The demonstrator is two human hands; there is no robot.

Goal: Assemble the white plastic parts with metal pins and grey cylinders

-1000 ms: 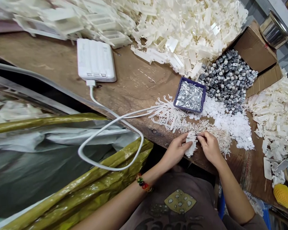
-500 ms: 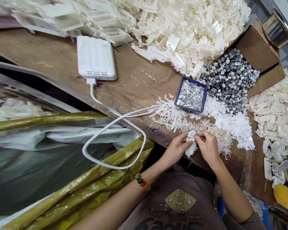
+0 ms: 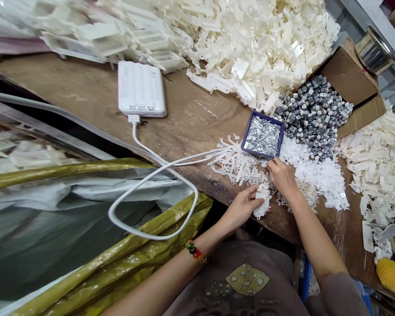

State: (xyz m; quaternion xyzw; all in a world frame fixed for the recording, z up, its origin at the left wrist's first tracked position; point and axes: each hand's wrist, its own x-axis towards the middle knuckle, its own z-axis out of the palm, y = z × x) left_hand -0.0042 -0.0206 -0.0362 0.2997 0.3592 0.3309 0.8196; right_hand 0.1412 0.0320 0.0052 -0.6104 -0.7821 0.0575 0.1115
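My left hand (image 3: 242,208) grips a white moulded plastic part (image 3: 262,201) at the bench's front edge. My right hand (image 3: 282,177) is apart from that part, its bunched fingertips beside the corner of a dark purple tray (image 3: 246,131). The tray holds a mass of small silvery metal pins (image 3: 262,137). Whether those fingertips pinch anything is hidden. Around my right hand lie loose white plastic bits (image 3: 319,180) and white plastic runners (image 3: 233,164).
On the wooden workbench (image 3: 184,123) sit a white power bank (image 3: 141,90) and its white cable (image 3: 141,182). Cream plastic parts (image 3: 260,48) are heaped behind, beside a cardboard box (image 3: 349,72) of grey metal-and-plastic pieces (image 3: 312,116). A yellow-green tarp (image 3: 102,259) lies left, below the bench edge.
My right hand has let go of the white part and moved forward to the tray's corner. My left hand still grips the part, and the view has shifted slightly.
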